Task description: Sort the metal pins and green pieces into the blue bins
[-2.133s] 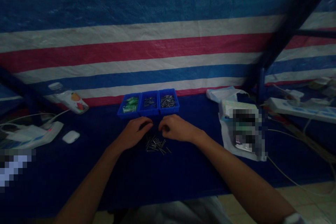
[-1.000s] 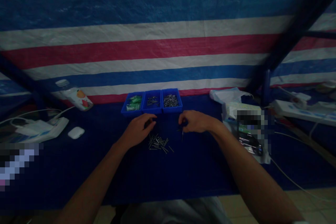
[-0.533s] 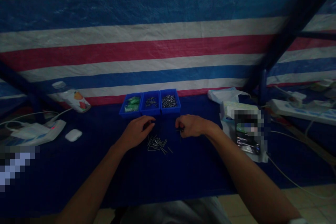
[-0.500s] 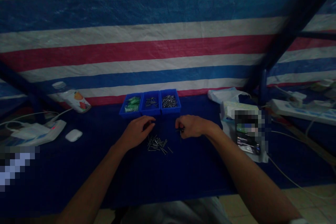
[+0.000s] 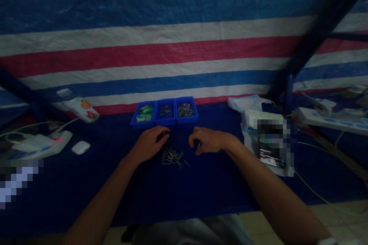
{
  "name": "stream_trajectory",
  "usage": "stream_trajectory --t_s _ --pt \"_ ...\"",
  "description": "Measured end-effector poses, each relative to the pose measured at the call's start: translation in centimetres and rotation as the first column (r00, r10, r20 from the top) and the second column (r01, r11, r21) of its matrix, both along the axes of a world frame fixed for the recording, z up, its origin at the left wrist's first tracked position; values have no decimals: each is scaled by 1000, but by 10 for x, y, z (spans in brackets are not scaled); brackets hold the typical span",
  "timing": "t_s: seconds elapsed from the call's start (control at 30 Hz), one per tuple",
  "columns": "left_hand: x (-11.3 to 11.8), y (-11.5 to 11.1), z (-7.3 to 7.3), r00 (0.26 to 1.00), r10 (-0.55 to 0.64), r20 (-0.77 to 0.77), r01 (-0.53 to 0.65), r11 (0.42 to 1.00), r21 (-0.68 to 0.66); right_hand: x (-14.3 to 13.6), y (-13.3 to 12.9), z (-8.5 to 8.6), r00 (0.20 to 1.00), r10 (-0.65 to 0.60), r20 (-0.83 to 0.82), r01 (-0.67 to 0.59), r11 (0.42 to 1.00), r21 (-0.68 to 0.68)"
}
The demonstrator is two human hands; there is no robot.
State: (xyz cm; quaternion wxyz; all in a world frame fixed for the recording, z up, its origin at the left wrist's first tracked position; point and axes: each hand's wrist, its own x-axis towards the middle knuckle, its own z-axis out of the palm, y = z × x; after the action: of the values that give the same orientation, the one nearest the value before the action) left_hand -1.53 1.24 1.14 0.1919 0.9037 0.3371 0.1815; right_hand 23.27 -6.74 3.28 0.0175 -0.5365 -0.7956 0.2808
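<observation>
A small pile of long thin silver nails [image 5: 171, 157] lies on the blue table top. My left hand [image 5: 150, 142] rests at the pile's upper left, fingers loosely bent, with a gap between thumb and fingertips and nothing visible in it. To the right of the pile is my right hand [image 5: 211, 139], its fingers curled around something dark with a metallic glint, seemingly nails, mostly hidden by the fingers. Behind the hands three blue bins stand side by side: a left bin [image 5: 137, 124] with green packets, a middle bin [image 5: 164, 123] with a few nails, and a right bin [image 5: 186, 120] full of small metal fasteners.
At left are a bottle [image 5: 82, 109], a power strip [image 5: 59, 143] and a white earphone case [image 5: 81, 147]. On the right lie a tissue pack [image 5: 248, 118], a phone [image 5: 271, 157] and another power strip [image 5: 327, 120] with cables. A striped tarp [image 5: 172, 53] hangs behind the table.
My right hand's index finger and thumb have spread apart, and the nail that hung below its fingertips no longer shows there. My left hand and the pile look unchanged.
</observation>
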Motion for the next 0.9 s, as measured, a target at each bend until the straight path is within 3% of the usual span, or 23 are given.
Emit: stream_trajectory --t_s 0.33,0.5,0.9 --pt "2 -2 2 1000 -20 -18 20 1000 10 -7 8 -18 996 40 -79 -24 979 201" --pt "1 0 -1 999 -18 -30 19 1000 22 -20 8 -23 997 61 -43 -45 949 313" --pt "3 -1 -4 996 -54 -73 56 998 15 -33 5 -33 998 53 42 -66 910 409"
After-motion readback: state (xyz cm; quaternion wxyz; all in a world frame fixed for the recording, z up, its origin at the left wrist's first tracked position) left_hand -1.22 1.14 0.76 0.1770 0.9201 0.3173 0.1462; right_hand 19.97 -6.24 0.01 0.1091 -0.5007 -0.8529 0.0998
